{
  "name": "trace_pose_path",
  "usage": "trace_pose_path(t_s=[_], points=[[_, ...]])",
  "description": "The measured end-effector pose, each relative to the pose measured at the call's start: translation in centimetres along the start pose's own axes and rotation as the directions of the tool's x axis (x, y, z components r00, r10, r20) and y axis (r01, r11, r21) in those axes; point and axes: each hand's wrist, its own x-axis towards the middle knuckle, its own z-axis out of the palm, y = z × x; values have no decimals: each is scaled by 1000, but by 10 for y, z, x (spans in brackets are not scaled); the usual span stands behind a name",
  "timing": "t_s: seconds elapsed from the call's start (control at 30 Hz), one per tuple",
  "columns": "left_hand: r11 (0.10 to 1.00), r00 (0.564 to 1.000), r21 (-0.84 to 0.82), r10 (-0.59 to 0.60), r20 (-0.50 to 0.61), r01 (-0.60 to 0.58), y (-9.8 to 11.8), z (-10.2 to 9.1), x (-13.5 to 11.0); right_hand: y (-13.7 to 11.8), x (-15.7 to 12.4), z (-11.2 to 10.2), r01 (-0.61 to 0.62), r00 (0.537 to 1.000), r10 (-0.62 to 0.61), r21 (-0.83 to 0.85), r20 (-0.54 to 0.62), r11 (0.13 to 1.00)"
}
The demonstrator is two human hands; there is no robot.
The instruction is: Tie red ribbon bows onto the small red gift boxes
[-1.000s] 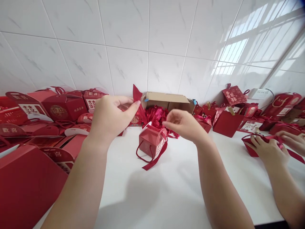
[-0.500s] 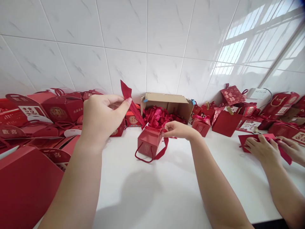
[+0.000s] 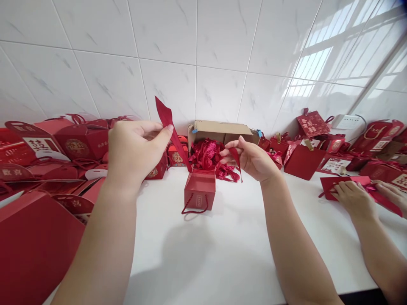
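A small red gift box (image 3: pixel 199 194) with a twisted cord handle stands upright on the white table, between my two hands. My left hand (image 3: pixel 140 150) pinches a dark red ribbon (image 3: pixel 179 148) near one end; its tip sticks up above my fingers and the rest slants down to the top of the box. Above and right of the box, my right hand (image 3: pixel 251 159) is raised with its fingers curled on a ribbon end (image 3: pixel 235 156), which hangs over its fingers. The ribbon's middle part is hidden at the back of the box.
Behind the box, an open cardboard carton (image 3: pixel 222 127) holds tangled red ribbons (image 3: pixel 206 153). Red gift boxes (image 3: pixel 79 142) pile up at left. More red boxes (image 3: pixel 305 161) line the wall at right. A co-worker's hands (image 3: pixel 358 201) handle a red box and ribbon at far right.
My right hand has lifted from the box's right side, raising a ribbon end. The gift box has turned slightly to face me. My left hand still pinches the ribbon, slightly higher.
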Motion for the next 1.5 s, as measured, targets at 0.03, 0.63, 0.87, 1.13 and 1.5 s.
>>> trace_pose_path(t_s=[0.03, 0.63, 0.87, 1.13, 1.5], points=[[1000, 1000, -13, -7, 13, 7, -3, 3, 1, 1, 1, 0, 36, 999, -35, 13, -16, 999], [934, 998, -353, -38, 56, 55, 9, 0, -3, -5, -1, 2, 312, 834, -385, -237, -395, 920], [893, 993, -446, -6, 120, 60, 9, 5, -7, -15, -4, 9, 268, 830, -352, -245, -432, 932], [856, 991, -510, -15, 133, 81, 12, 10, -10, -22, -11, 17, 275, 817, -383, -293, -432, 916], [717, 979, -682, -2, 203, 143, 5, 11, -5, -22, -13, 20, 346, 726, -504, -386, -468, 856]])
